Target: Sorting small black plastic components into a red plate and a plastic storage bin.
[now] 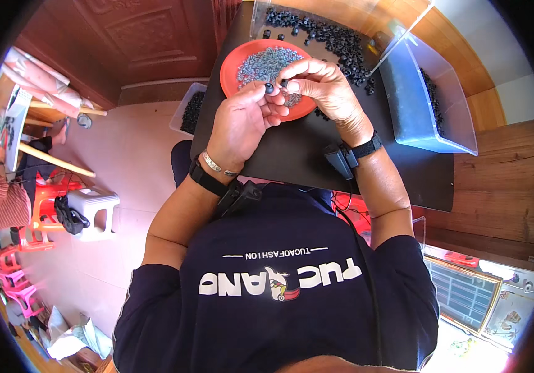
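Note:
My left hand [242, 121] pinches a small round black part [269, 88] between thumb and fingertips. Facing it, my right hand [329, 93] has thumb and forefinger closed on another small dark piece [284, 82], partly covered by the fingers. Both hands are held close together above a red round plate [229, 71]. On that plate lies a heap of small silvery metal pieces [264, 62], too fine to tell their kind. Many small black parts [341, 46] are spread over the dark table [366, 161] beyond and to the right of the plate.
A translucent plastic bin [413, 115] with black parts stands at the table's right. Left of the table, a smaller bin [180, 118] holds more. A white stool [96, 208] and red stools [49, 205] stand at left, near another person [6, 205].

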Motion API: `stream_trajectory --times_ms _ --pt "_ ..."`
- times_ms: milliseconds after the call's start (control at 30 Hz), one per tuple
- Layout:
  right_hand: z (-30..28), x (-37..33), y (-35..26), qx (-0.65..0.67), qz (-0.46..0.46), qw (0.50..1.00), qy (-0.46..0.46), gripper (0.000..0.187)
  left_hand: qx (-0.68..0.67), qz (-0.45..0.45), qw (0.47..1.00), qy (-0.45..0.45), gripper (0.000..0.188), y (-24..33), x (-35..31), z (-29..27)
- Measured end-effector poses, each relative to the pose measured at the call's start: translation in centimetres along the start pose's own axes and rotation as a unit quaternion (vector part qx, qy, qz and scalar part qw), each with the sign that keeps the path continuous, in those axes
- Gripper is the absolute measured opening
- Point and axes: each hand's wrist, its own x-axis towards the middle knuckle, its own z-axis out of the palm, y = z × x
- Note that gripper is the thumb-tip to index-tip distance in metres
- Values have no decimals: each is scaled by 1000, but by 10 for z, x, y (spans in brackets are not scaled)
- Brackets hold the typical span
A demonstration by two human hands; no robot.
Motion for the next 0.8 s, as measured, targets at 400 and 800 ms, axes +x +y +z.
stream_trajectory --times_ms 400,800 --pt "4 2 12 -40 -3 999 7 14 -41 35 998 -30 22 -2 5 -3" --pt "-2 0 10 -1 73 997 1 18 -71 42 995 -48 21 0 7 -6"
